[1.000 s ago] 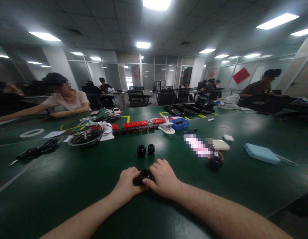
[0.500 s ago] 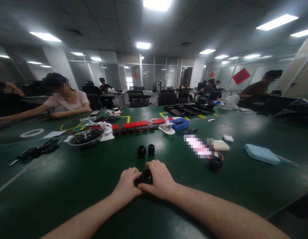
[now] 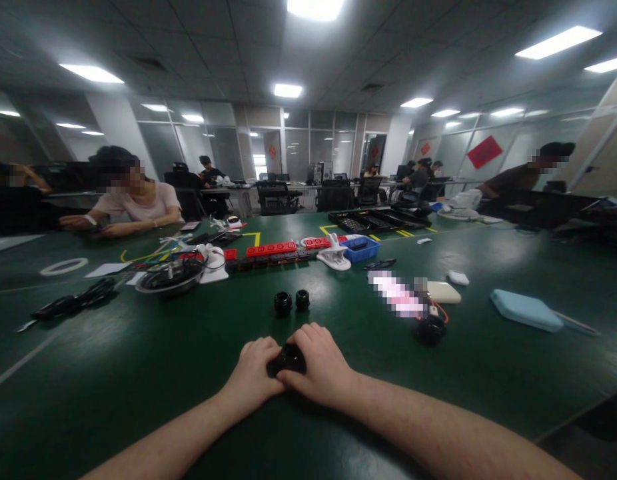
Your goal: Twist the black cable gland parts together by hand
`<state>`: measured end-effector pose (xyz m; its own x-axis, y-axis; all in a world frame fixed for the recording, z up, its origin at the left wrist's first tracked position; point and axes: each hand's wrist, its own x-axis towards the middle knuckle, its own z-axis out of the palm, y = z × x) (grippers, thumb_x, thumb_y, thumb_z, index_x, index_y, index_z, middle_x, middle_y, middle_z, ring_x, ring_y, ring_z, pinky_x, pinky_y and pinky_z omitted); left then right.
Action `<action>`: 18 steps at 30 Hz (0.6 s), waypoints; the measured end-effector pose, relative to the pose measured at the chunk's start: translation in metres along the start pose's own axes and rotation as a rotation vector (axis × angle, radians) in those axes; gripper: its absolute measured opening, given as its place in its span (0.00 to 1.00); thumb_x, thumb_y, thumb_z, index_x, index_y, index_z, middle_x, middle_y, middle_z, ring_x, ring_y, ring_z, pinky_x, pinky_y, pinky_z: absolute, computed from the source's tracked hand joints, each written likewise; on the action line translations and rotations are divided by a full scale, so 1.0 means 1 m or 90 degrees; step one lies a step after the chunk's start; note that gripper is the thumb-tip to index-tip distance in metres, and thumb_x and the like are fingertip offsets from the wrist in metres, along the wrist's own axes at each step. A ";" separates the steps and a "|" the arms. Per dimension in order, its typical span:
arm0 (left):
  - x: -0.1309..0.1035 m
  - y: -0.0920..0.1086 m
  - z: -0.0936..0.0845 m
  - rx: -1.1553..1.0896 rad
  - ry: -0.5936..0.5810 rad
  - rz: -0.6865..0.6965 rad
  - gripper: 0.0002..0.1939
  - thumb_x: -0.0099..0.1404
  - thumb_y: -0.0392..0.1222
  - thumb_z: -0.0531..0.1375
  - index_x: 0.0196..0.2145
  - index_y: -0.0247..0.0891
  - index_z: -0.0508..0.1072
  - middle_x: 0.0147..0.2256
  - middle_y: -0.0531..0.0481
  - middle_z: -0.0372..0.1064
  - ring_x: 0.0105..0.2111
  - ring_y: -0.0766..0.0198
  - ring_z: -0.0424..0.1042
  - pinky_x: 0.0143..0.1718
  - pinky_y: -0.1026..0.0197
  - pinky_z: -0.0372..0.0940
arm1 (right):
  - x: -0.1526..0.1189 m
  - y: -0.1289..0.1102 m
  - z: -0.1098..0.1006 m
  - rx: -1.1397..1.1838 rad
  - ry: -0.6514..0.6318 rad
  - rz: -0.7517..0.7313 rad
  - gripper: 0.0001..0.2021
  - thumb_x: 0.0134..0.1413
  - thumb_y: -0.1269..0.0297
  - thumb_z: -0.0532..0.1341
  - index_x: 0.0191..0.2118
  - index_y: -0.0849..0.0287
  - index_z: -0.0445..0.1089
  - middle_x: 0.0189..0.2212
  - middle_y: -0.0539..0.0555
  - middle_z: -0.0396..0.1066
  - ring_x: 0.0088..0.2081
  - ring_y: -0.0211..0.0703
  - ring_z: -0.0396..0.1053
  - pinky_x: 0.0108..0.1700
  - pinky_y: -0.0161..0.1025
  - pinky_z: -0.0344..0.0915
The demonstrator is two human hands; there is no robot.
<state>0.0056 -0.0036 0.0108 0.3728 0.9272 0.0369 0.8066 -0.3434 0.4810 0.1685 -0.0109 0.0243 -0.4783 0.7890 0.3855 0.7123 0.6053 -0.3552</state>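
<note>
Low over the green table, both my hands close round a glossy black fitting [image 3: 292, 360] with a round opening on top. My left hand [image 3: 256, 367] grips it from the left, fingers curled. From the right, my right hand [image 3: 321, 363] wraps it, with the thumb across the near side and the fingers over the far side. Much of the fitting is hidden by my fingers, and its exact kind is unclear. Just beyond my hands stand two more black ring-shaped fittings, a larger one [image 3: 282, 304] and a smaller one [image 3: 302, 300], side by side.
Across the table [image 3: 213, 320] run red parts strips [image 3: 271, 249], a white stand [image 3: 334, 257] and a blue bin [image 3: 361, 249]. A metal bowl of cables [image 3: 171, 277] lies left; a light blue case [image 3: 526, 310] lies right. One person [image 3: 138, 200] sits across at left.
My right hand has shifted slightly over the fitting, covering more of its opening. The person at left has drawn an outstretched arm in.
</note>
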 end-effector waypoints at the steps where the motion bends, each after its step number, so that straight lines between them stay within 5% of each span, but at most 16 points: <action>1: 0.000 0.000 0.000 0.003 -0.002 0.000 0.12 0.50 0.51 0.57 0.26 0.39 0.67 0.31 0.53 0.62 0.33 0.61 0.60 0.36 0.59 0.56 | 0.000 0.000 -0.001 0.003 -0.002 -0.003 0.18 0.40 0.55 0.64 0.35 0.60 0.62 0.33 0.52 0.62 0.36 0.43 0.57 0.36 0.39 0.55; 6: -0.001 0.001 0.000 0.003 -0.004 0.001 0.14 0.51 0.53 0.56 0.27 0.39 0.68 0.31 0.53 0.62 0.33 0.62 0.60 0.37 0.59 0.56 | -0.001 0.002 -0.005 0.030 -0.023 -0.010 0.13 0.47 0.58 0.60 0.37 0.60 0.63 0.33 0.52 0.64 0.36 0.42 0.58 0.37 0.39 0.55; 18: -0.001 0.002 -0.001 0.018 -0.005 0.013 0.14 0.51 0.53 0.56 0.28 0.38 0.68 0.31 0.52 0.62 0.33 0.62 0.60 0.37 0.58 0.56 | 0.002 0.002 -0.008 0.017 -0.069 -0.005 0.16 0.46 0.57 0.60 0.41 0.59 0.65 0.33 0.53 0.64 0.37 0.43 0.58 0.39 0.39 0.55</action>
<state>0.0059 -0.0054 0.0121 0.3932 0.9186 0.0398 0.8115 -0.3671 0.4547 0.1732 -0.0092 0.0309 -0.5377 0.7900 0.2947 0.6950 0.6132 -0.3755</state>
